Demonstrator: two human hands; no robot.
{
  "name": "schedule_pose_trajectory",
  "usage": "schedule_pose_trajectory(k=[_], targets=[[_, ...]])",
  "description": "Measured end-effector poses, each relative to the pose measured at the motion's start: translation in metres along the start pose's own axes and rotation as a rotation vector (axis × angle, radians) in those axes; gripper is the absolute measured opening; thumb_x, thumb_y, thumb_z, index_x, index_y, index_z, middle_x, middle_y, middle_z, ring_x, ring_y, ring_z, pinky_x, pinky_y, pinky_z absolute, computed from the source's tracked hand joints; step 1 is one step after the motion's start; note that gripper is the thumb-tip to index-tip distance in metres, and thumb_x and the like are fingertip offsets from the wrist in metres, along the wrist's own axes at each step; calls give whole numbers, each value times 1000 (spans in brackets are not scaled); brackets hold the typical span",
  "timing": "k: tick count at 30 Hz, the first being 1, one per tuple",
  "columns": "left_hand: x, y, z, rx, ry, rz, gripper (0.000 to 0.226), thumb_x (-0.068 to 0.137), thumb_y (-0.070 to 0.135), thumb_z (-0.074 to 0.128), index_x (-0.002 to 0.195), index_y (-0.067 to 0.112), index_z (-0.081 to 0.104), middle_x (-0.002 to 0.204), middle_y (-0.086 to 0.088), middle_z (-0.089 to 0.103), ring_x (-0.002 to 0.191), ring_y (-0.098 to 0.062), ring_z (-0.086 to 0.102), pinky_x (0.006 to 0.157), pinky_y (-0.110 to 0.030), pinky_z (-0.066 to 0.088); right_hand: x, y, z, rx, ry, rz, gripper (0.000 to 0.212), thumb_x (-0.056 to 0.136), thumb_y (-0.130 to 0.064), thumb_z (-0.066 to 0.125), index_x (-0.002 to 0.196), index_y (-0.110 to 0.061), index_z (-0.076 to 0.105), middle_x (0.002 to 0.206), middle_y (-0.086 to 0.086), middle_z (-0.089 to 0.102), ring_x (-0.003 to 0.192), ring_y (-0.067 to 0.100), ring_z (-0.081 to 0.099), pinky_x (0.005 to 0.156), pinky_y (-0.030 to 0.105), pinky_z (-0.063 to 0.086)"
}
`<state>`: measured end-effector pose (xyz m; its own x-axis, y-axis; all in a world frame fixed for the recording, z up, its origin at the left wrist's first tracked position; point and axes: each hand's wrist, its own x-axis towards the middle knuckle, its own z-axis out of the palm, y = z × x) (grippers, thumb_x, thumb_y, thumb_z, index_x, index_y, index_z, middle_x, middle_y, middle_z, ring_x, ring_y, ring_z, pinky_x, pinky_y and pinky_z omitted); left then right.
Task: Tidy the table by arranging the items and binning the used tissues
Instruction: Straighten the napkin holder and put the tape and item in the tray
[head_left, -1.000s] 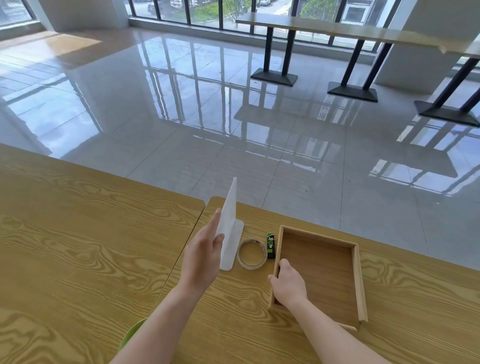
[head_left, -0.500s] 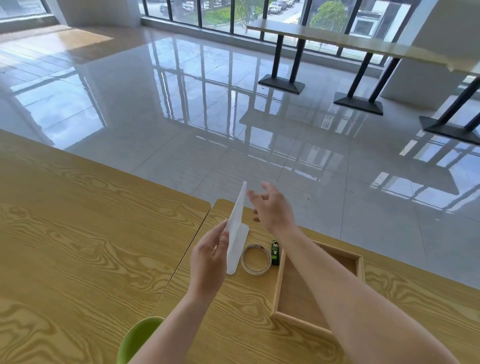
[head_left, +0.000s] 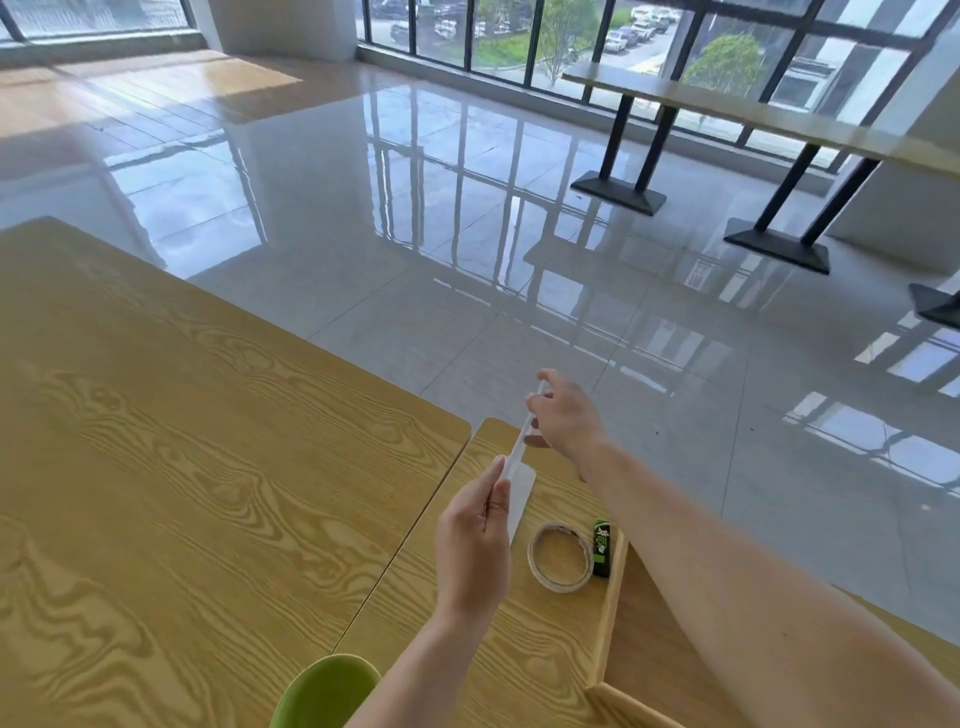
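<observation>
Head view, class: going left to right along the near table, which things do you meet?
Green chair back → left hand → tape roll → green lighter → wooden tray.

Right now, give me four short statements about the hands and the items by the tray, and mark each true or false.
1. Both hands hold the white sheet. True: the left hand pinches its near end, the right hand its far end.
2. The tape roll lies inside the wooden tray. False: it lies on the table, left of the tray.
3. The small green item sits between the tape roll and the tray wall. True.
4. The right hand grips the tray. False: it is on the sheet.
</observation>
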<state>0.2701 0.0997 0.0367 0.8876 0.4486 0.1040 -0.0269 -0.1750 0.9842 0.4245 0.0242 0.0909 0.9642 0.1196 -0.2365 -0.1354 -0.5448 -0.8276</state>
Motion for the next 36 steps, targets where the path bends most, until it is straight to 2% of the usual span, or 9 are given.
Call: schedule_pose_trajectory(k=[3,7,16,27,31,33,34,36], targets=[[9,-1,-2,-63,53,-57,30,100,28,51,128,26,62,120,22,65,116,11,54,97,-15,46,8,-6,9,31,-2,8,45,101,-16,48,145,-16,41,136,18,48,101,31,60,70,38,62],[20,-5,-4,-57,112,-66,29,100,27,52,126,25,64,119,18,67,114,8,56,96,-21,48,16,-10,20,45,11,-7,43,102,-18,47,144,-19,41,136,17,47,100,29,59,73,40,62],[33,-12,-10,-30,148,-30,30,100,30,50,126,25,64,120,17,67,115,8,56,95,-18,48,28,-11,31,104,40,-13,39,101,-19,50,140,-21,46,134,14,49,102,27,59,72,39,62],[34,-8,-15,-5,99,-28,32,100,34,49,129,27,62,123,18,65,117,9,54,96,-16,46,24,-11,30,127,38,-25,37,101,-22,51,137,-24,47,127,11,51,101,25,59,74,40,62],[31,-4,-19,-56,43,-88,40,99,44,48,134,26,57,128,19,61,119,14,49,93,-5,40,19,-9,27,197,1,-18,43,100,-28,54,142,-29,42,124,6,52,102,22,58,69,36,63],[29,-2,-23,-67,29,-91,46,98,50,47,137,25,54,124,26,59,116,20,46,88,1,35,17,-6,23,274,-12,10,52,99,-36,55,147,-28,36,124,4,51,104,23,58,72,39,63],[28,-1,-25,-61,25,-90,49,97,53,46,138,27,52,122,28,57,115,21,46,87,0,35,16,-3,20,330,-8,38,56,98,-41,54,148,-25,35,126,3,50,105,24,58,74,43,63],[25,0,-30,-59,31,-97,51,94,55,48,138,30,50,123,23,59,116,13,51,91,-10,40,14,7,11,407,19,84,56,97,-44,53,145,-18,39,129,4,50,106,26,59,76,46,62]])
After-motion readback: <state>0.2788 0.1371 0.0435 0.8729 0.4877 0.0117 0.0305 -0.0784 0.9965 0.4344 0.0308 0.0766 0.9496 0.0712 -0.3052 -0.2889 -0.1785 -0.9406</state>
